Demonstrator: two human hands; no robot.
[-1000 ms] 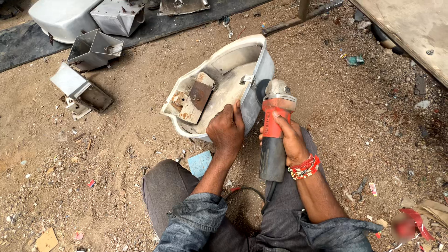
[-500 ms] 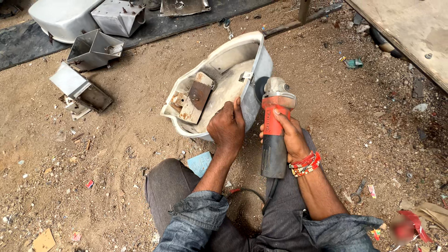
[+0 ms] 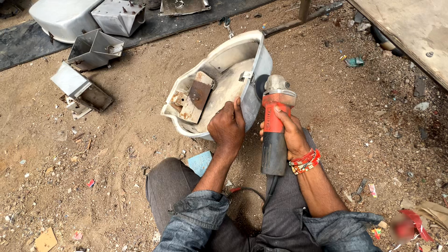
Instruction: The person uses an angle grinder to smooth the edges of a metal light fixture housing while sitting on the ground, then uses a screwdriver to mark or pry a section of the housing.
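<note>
Two bare hands work close together over the dirt floor [image 3: 116, 154]. The left hand [image 3: 227, 127] lies on the near rim of a pale grey, rounded metal shell [image 3: 224, 88], fingers curled over the edge and gripping it. The shell is tilted on the ground in front of the person's knees, its hollow side facing up, and a rusty brown metal plate [image 3: 197, 95] is fixed inside it. The right hand [image 3: 290, 135] is closed around the body of a red and grey angle grinder [image 3: 274, 126], with the index finger stretched along the red part. The grinder's dark disc [image 3: 259, 86] is at the right wall of the shell; whether it touches the metal cannot be told. A black cable [image 3: 254, 191] runs from the grinder's back end down between the legs. A red beaded bracelet [image 3: 305, 161] sits on the right wrist. Several folded grey sheet-metal boxes [image 3: 93, 46] lie well apart at the upper left.
</note>
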